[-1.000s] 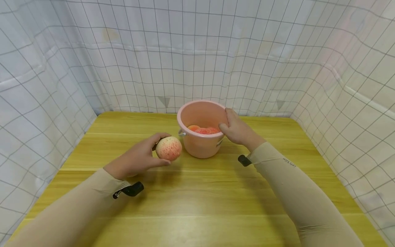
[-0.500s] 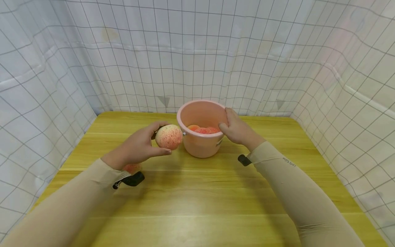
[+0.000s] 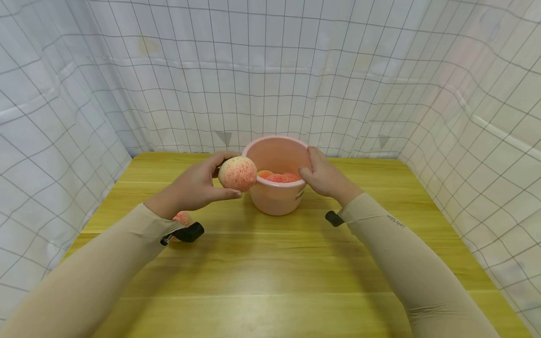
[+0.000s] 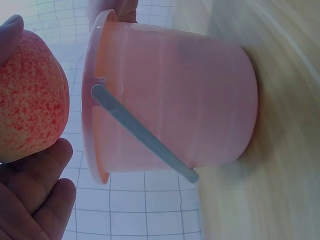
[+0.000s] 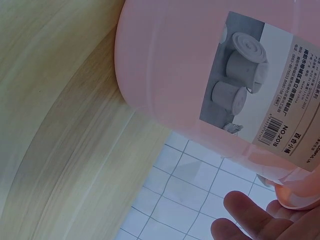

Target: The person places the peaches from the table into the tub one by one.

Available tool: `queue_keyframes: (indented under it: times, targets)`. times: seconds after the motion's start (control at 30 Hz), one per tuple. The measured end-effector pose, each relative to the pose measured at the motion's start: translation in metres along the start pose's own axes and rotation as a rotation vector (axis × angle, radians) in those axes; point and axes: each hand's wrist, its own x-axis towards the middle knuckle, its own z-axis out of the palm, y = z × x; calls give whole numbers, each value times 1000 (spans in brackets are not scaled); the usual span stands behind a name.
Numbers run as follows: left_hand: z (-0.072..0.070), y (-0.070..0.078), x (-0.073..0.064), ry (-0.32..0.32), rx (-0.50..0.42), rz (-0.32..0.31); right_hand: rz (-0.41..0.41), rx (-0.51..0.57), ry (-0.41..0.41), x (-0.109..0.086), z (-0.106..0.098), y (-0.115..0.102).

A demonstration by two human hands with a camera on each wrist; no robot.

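Note:
My left hand point(image 3: 197, 184) holds a pale peach speckled with red point(image 3: 238, 174) between thumb and fingers, lifted at the left rim of a pink bucket point(image 3: 276, 201). In the left wrist view the peach point(image 4: 31, 100) is beside the bucket's rim, and a grey handle point(image 4: 145, 132) hangs down the bucket's side. The bucket stands upright with several peaches point(image 3: 282, 178) inside. My right hand point(image 3: 328, 177) grips the bucket's right rim, thumb over the edge. Another peach point(image 3: 183, 218) lies on the table under my left wrist, partly hidden by the wrist camera.
The wooden table point(image 3: 270, 272) is bordered by white gridded curtains point(image 3: 270, 70) at the back and both sides. The bucket stands near the table's back edge. A printed label point(image 5: 265, 90) is stuck on the bucket's side, toward my right hand.
My left hand has risen and moved slightly right with the peach, to the bucket's rim. The peach on the table has come into view beneath that wrist. My right hand stays on the rim.

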Motion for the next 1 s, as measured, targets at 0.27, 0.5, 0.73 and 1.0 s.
queue_keyframes:
  times: [0.27, 0.5, 0.73, 1.0]
  targets:
    - [0, 6, 17, 9, -25, 3, 11, 5, -2, 0, -1, -2]
    - [3, 8, 34, 39, -59, 21, 9, -1, -3, 0, -1, 0]
    - [9, 9, 51, 69, -66, 39, 3, 15, -1, 0, -1, 1]
    - [15, 7, 65, 73, -113, 30, 2, 26, 2, 2, 1, 1]
